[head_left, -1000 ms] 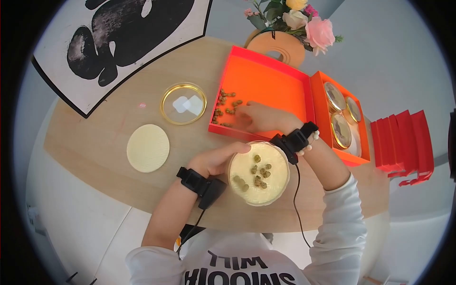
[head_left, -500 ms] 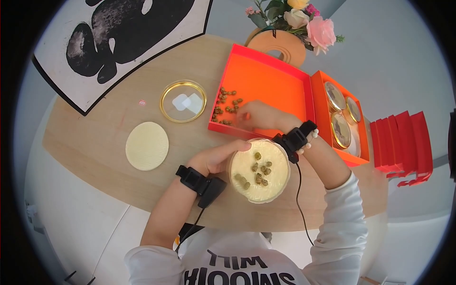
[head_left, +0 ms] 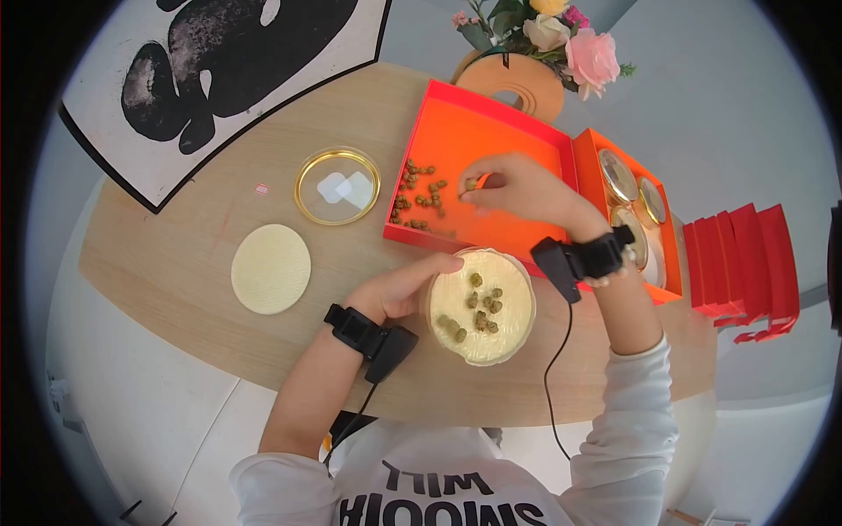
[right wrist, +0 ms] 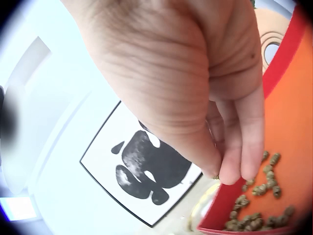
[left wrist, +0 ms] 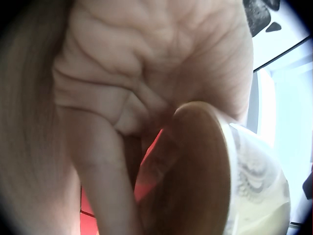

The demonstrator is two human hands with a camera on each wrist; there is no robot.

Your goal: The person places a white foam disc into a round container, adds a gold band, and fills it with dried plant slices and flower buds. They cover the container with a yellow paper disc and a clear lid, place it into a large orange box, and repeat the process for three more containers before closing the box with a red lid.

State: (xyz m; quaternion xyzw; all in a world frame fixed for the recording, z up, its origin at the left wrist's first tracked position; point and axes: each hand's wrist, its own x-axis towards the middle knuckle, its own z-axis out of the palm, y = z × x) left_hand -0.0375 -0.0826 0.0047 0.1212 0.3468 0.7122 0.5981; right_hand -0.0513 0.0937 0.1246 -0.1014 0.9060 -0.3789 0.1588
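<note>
My left hand (head_left: 399, 291) holds a round clear tub (left wrist: 249, 171) above the near edge of the table, its thumb over the rim. A cream-coloured pad (head_left: 515, 294) fills the tub, with several small brownish-green curled dried pellets (head_left: 481, 323) scattered on top. In the left wrist view the tub is seen from the side and below, against the palm. My right hand (head_left: 526, 188) is over the open red tray (head_left: 535, 123) with its orange floor. Between thumb and fingertips it pinches one dried pellet (right wrist: 215, 177). More pellets (head_left: 424, 200) lie in the tray's left corner.
Left of the tray lie a gold-rimmed clear lid (head_left: 301, 195) and a round cream pad (head_left: 271, 269). Gold-rimmed tubs (head_left: 618, 178) sit in an orange box (head_left: 671, 250) at right, beside folded red card (head_left: 741, 263). Flowers (head_left: 589, 61) and a framed picture (head_left: 175, 105) stand behind.
My right hand has lifted from the pellets and moved right and back over the tray, now with a pellet pinched. The tub in my left hand has shifted slightly up in view.
</note>
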